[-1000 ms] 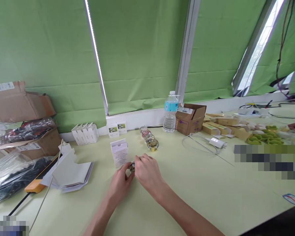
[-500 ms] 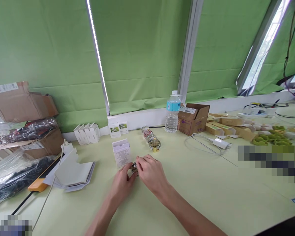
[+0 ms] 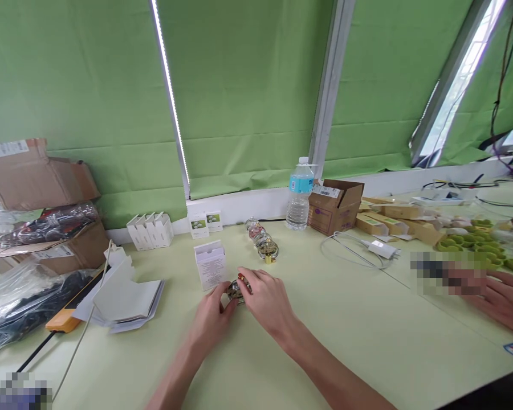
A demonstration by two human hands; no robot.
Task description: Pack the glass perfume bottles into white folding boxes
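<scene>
My left hand pinches a round, silvery metal piece from its left side, between thumb and fingers, low over the table. My right hand is closed at the piece's right side, with a small gold-and-red part showing between thumb and forefinger. Whether that part is joined to the silvery piece I cannot tell. Just behind my left hand stands a white printed box, its top flap raised. Farther back, a row of similar round metal pieces lies on the table, the nearest with a gold-coloured block.
Small white boxes and a water bottle stand at the back, beside a brown carton. White papers lie left. At right are a white charger, green rings and another person's hand.
My right fingers have shifted slightly, uncovering more of the silvery piece and the gold-and-red part. Another person's hand has come in at the right. My left hand is nearly still.
</scene>
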